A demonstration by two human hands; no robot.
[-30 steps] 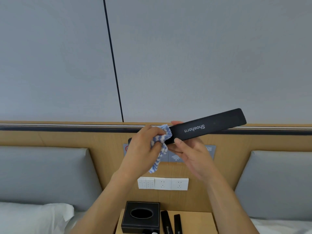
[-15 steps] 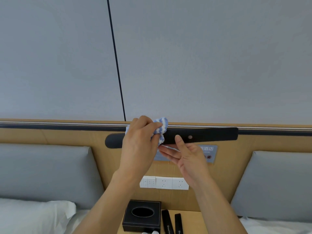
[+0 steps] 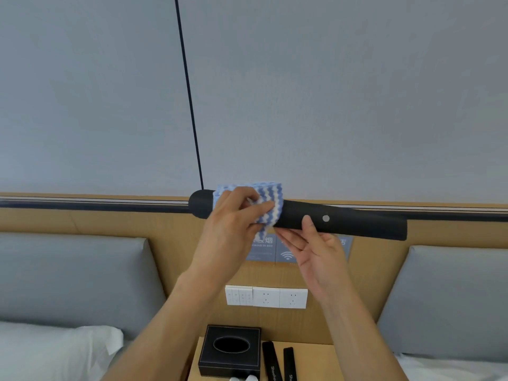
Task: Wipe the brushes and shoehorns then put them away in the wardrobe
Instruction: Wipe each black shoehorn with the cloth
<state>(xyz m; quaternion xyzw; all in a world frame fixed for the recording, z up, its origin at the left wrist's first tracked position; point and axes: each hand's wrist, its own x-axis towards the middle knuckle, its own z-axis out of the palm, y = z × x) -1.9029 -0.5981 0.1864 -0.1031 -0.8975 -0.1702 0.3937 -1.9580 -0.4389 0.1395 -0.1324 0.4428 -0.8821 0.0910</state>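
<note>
On the nightstand at the bottom edge we see a black tissue box and two more black pieces just beside it, waiting. Higher up, our right hand supports the black shoehorn from below, thumb on its front face, fingers mostly straight under its lower edge. Our left hand pinches the blue-white cloth, which is wrapped round the rounded end. We judge the shoehorn light, stiff and smooth, so likely slippery; best gripped mid-length. It is held level at chest height, in front of the wooden headboard and the grey wall.
</note>
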